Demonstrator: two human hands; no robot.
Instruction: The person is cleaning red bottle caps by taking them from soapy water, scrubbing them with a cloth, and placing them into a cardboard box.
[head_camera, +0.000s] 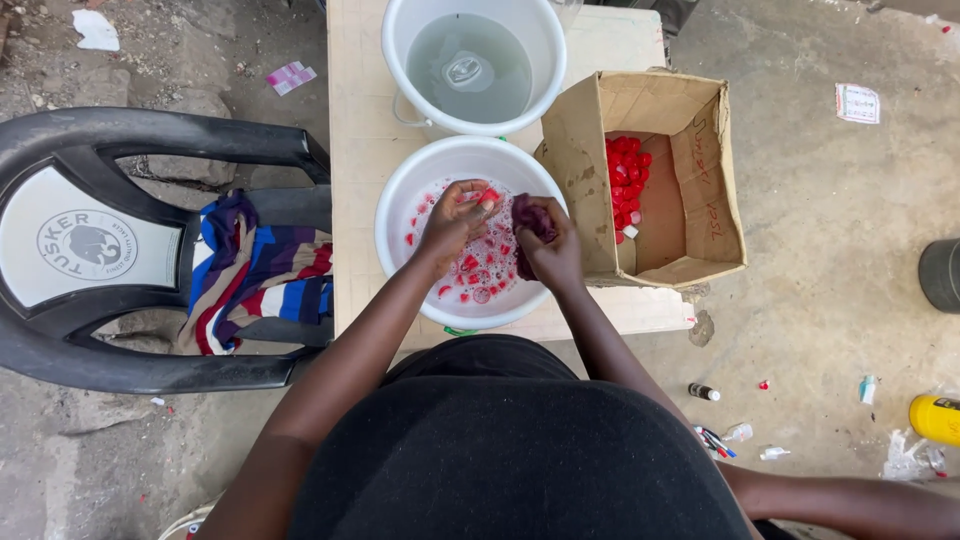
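A white basin (398, 205) of soapy water sits on a pale wooden table (352, 150), with several red bottle caps floating in it. Over the basin, my left hand (452, 222) pinches a red cap (488, 197) between its fingertips. Right beside it, my right hand (553, 250) is closed on a dark maroon cloth (528, 216). The two hands almost touch at the cap.
A white bucket of clear water (470, 65) stands behind the basin. To the right, an open cardboard box (690, 170) holds more red caps (625, 180). A black plastic chair (90, 250) with a striped cloth (255, 270) is at left. Small bottles and litter lie on the concrete floor.
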